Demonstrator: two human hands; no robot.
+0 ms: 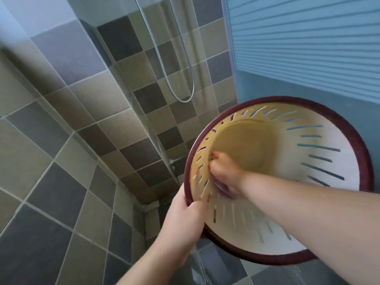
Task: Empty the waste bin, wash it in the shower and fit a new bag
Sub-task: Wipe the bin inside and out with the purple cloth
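The waste bin (pixel 329 161) is cream plastic with slotted walls and a dark red rim. It is held up tilted, its mouth facing me, and it has no bag in it. My left hand (pixel 185 214) grips the rim at the lower left. Inside the bin, my right hand (pixel 224 169) presses against the left wall, fingers closed on something purple that is mostly hidden under the palm. Motion blurs the bin and that hand.
A glass shower screen (pixel 115 79) runs diagonally from the top down to the floor. Behind it a metal shower hose (pixel 185 58) hangs in a loop against grey and beige wall tiles. A blue slatted door (pixel 308 48) stands at the right.
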